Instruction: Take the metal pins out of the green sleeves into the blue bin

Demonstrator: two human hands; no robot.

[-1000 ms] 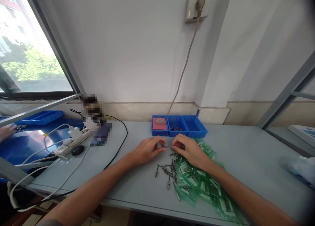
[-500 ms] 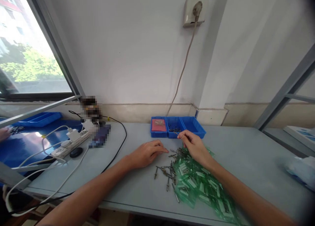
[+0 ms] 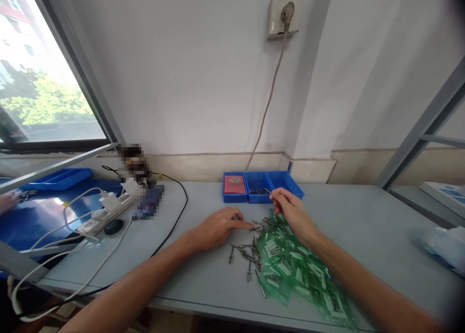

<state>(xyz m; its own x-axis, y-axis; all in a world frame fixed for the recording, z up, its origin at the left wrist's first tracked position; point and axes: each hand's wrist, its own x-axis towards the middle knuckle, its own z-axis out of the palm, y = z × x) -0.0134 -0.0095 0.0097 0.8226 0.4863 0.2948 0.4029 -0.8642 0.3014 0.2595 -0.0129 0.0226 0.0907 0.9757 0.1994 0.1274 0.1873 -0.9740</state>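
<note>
Right hand (image 3: pixel 288 211) pinches 1 thin metal pin (image 3: pixel 268 191); left hand (image 3: pixel 223 228), index finger extended, touches loose silver metal rivets (image 3: pixel 256 229) beside green plastic bags (image 3: pixel 301 270).

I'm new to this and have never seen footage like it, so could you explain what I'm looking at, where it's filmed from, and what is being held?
There is no machine here: these are a person's own bare hands, filmed by one camera worn on the head, looking forward and down.

The right hand pinches a thin metal piece near the blue bins. The left hand rests on the grey table, a finger pointing at loose metal pieces; I can't tell whether it touches them.

Beside those lies a heap of green plastic bags. Of the three bins, the left holds something pink and the middle one small metal parts. Farther left are a white power strip and cables.
</note>
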